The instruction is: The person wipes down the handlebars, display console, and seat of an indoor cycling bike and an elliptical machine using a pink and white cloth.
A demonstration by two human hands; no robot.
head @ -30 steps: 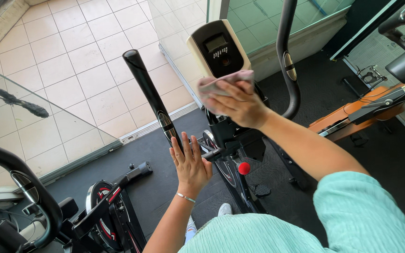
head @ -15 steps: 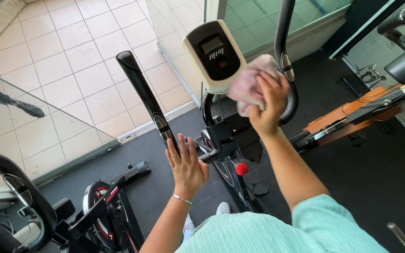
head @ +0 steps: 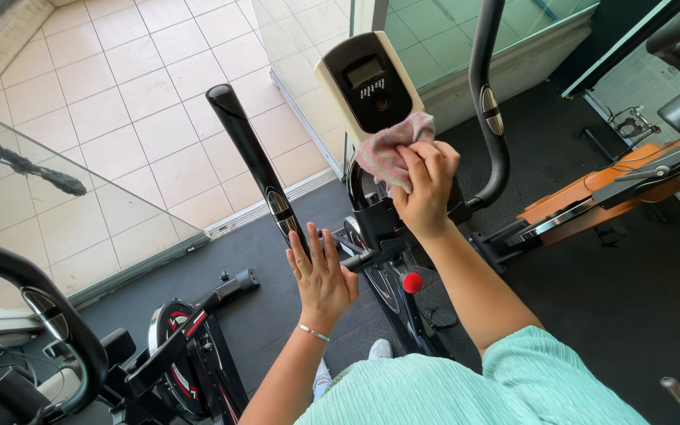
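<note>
My right hand (head: 423,189) is shut on a crumpled pink cloth (head: 387,149) and presses it against the lower right edge of the cross-trainer's cream and black console (head: 367,83). My left hand (head: 323,275) lies flat against the machine's black left handlebar (head: 249,153). Its fingers are straight and apart, and it wears a thin bracelet at the wrist. The curved right handlebar (head: 488,102) rises just right of my right hand.
A red knob (head: 412,282) sits on the frame below my arms. An exercise bike (head: 175,346) stands at the lower left and an orange and black machine (head: 592,197) at the right. A glass panel (head: 120,228) borders the dark mat, with a tiled floor (head: 120,94) beyond.
My right hand swung the cloth out to the console's right side, then back under its lower right edge. My left hand stayed on the left handlebar.
</note>
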